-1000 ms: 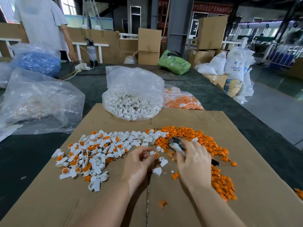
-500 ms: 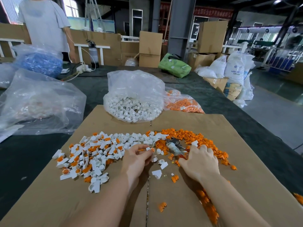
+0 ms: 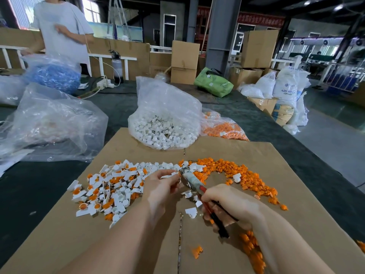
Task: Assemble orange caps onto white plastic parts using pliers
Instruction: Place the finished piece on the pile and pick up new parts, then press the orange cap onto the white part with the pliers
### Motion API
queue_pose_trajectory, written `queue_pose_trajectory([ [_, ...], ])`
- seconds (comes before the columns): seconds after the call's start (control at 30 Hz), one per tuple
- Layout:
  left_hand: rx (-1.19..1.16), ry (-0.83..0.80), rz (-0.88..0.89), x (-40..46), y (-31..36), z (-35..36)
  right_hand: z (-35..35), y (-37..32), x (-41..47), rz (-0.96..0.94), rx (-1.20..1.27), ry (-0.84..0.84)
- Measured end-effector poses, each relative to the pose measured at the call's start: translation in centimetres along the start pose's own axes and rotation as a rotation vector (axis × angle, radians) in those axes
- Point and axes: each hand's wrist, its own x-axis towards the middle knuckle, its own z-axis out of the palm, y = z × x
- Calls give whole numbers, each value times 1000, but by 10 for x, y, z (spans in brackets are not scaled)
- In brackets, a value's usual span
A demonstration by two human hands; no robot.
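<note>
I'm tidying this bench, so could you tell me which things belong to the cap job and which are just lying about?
In use: pliers in the right hand; white part in the left hand; orange caps; white parts pile.

Lying about: green bag; blue bag; cardboard boxes.

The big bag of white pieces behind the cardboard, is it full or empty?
Partly full. White pieces fill the bottom of the clear bag, while its upper half is only crumpled plastic with none showing.

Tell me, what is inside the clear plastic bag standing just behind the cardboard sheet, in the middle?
The clear plastic bag holds loose white plastic parts, heaped in its lower half. Its crumpled upper half looks empty. Whatever lies under the heap is hidden.
</note>
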Motion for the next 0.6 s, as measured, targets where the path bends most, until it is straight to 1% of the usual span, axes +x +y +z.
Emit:
queue_pose_trajectory([
  [0.13,11,19,7,-1,-1,0,0,0,0,26,-21,-41],
  [0.3,9,25,0,1,-2,2,1,-2,-2,-15,-33,-46],
  [0.6,-15,46,10,-5,-2,10,8,2,0,-50,-160,98],
])
